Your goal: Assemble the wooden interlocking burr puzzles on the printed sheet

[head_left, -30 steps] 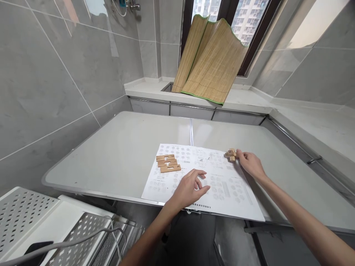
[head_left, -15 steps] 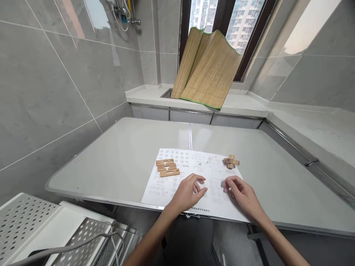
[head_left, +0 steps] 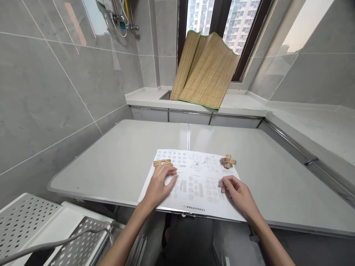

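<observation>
A printed instruction sheet [head_left: 199, 192] lies at the near edge of the grey table [head_left: 124, 155]. Flat notched wooden puzzle pieces [head_left: 162, 162] sit on the sheet's upper left part. My left hand [head_left: 158, 184] lies over them with its fingers stretched out, hiding the nearer pieces; I see no grip on them. An assembled wooden cross puzzle [head_left: 227, 161] stands on the sheet's upper right corner. My right hand [head_left: 237, 193] rests on the sheet just in front of the cross, apart from it, fingers loosely bent with nothing in them.
A rolled bamboo mat [head_left: 206, 72] leans against the window on the back ledge. Tiled walls close in the left and right sides. A white perforated metal rack [head_left: 33, 225] with a cable stands at the lower left, below the table edge.
My right hand let go of the wooden cross and drew back to the sheet's near part. My left hand moved left and forward onto the flat wooden pieces.
</observation>
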A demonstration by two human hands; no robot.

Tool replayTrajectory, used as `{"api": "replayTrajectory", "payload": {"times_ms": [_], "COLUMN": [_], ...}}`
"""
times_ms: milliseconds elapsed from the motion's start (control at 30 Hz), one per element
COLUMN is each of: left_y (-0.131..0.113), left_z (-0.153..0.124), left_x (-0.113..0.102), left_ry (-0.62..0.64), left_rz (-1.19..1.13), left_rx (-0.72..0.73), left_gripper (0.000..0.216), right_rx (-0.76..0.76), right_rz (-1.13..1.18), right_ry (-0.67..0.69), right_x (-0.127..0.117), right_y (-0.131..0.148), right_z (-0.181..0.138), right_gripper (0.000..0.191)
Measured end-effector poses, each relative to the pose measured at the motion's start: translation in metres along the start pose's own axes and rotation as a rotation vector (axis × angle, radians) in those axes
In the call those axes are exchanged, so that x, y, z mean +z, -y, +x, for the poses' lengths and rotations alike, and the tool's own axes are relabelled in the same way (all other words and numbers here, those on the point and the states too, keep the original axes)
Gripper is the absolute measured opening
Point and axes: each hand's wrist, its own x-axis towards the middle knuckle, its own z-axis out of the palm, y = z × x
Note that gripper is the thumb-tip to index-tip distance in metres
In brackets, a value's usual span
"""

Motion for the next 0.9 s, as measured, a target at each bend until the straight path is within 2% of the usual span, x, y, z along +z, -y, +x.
{"api": "replayTrajectory", "payload": {"times_ms": [67, 133, 267, 400, 500, 733, 900], "left_y": [0.017, 0.034, 0.060, 0.070, 0.068, 0.070, 0.074], "left_z": [0.001, 0.002, 0.005, 0.007, 0.008, 0.013, 0.017], "left_x": [-0.011, -0.019, -0.031, -0.042, -0.046, -0.043, -0.037], "left_ry": [-0.093, -0.094, 0.016, 0.111, 0.135, 0.076, 0.053], "left_rz": [0.124, 0.215, 0.277, 0.272, 0.263, 0.219, 0.201], "left_rx": [-0.056, -0.098, -0.082, -0.163, -0.221, -0.169, -0.184], "left_gripper": [0.029, 0.040, 0.069, 0.081, 0.079, 0.065, 0.046], "right_rx": [0.013, 0.018, 0.019, 0.041, 0.063, 0.055, 0.051], "right_rz": [0.027, 0.030, 0.033, 0.038, 0.042, 0.040, -0.013], "right_ry": [0.029, 0.030, 0.025, 0.040, 0.052, 0.055, 0.062], "right_x": [0.000, -0.001, -0.002, -0.003, -0.004, -0.004, -0.004], "right_y": [-0.002, -0.003, -0.002, 0.001, 0.001, -0.004, -0.001], "right_z": [0.001, 0.001, 0.000, -0.001, -0.001, 0.000, 0.000], "right_gripper": [0.060, 0.061, 0.062, 0.058, 0.054, 0.052, 0.049]}}
